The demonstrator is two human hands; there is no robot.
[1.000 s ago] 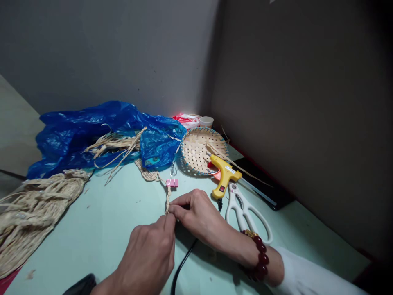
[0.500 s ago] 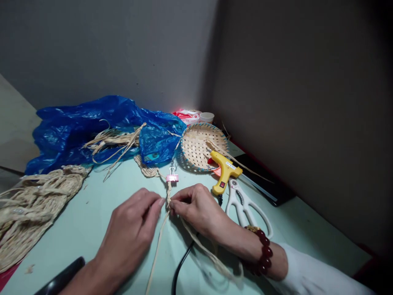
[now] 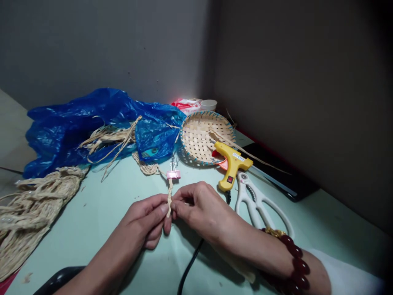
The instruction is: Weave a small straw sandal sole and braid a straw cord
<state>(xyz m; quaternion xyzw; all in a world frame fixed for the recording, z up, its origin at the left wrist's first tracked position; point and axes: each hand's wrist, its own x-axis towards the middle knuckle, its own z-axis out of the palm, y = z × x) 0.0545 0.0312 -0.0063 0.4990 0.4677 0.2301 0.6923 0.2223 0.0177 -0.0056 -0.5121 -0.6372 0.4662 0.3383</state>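
Observation:
A short braid of pale straw hangs down from a pink binder clip at the middle of the table. My left hand pinches the lower end of the braid between thumb and fingers. From the other side my right hand, with a dark red bead bracelet on its wrist, pinches the braid too. The fingertips of both hands are close together around it. A loose straw strand shows faintly beneath my right forearm.
A yellow glue gun lies by the woven basket, with white scissors at its right. Blue plastic and straw bundles are at the left. A black cable runs toward the front edge.
My left hand has closed onto the braid from beside it and turned, with more fingers showing below. The long strand that hung toward the front edge no longer shows. The view has shifted slightly.

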